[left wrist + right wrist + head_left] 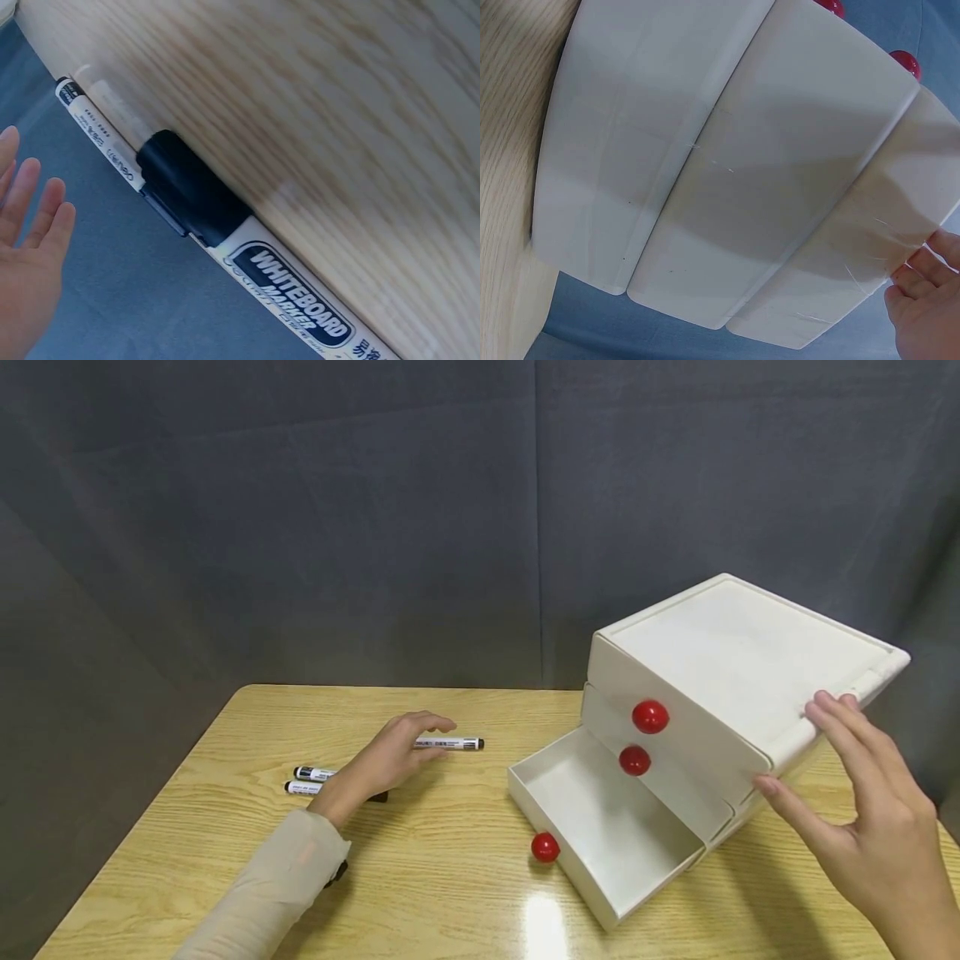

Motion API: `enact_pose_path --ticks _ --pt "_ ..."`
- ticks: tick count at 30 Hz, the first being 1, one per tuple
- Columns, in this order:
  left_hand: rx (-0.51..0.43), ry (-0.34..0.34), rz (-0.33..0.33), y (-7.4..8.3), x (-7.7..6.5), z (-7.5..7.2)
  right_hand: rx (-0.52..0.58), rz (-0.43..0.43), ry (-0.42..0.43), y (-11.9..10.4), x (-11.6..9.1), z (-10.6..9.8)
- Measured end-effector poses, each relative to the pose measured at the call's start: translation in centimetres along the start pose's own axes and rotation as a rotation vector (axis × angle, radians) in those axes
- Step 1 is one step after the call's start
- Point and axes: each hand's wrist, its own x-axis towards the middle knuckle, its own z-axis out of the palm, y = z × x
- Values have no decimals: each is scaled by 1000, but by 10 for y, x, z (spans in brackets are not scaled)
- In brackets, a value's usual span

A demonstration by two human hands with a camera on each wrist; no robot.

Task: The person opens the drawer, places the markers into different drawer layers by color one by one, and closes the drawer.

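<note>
My left hand (pixel 386 756) reaches over the table with loosely bent fingers, its fingertips at the near end of a whiteboard marker (pixel 463 743). Two more white markers (pixel 311 773) with black ends lie side by side, partly hidden behind that wrist. Up close in the left wrist view, a whiteboard marker (pixel 292 292) fills the lower middle, with another marker (pixel 105 142) beyond it and the hand to the left. On the right, my right hand (pixel 881 814) rests its fingertips along the top side edge of a white drawer unit (pixel 750 652), thumb extended near its front corner.
The unit's bottom drawer (pixel 600 835) is pulled out, and its inside shows bare white. A red round knob (pixel 545 847) sits on its front; the two upper drawers have red knobs (pixel 650 717) too. A grey curtain (pixel 375 527) hangs behind the wooden table (pixel 450 877).
</note>
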Motion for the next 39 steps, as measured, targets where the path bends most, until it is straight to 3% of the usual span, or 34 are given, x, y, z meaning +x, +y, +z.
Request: enact_pose_path --ticks 16,24,39 --pt "-5 -9 -66 -21 -1 0 9 0 -2 0 -1 1" --pt "24 -27 -136 -29 -3 -1 8 4 -1 1 -1 0" --pt "121 -86 -207 -38 -8 -1 0 6 -5 0 -2 -2"
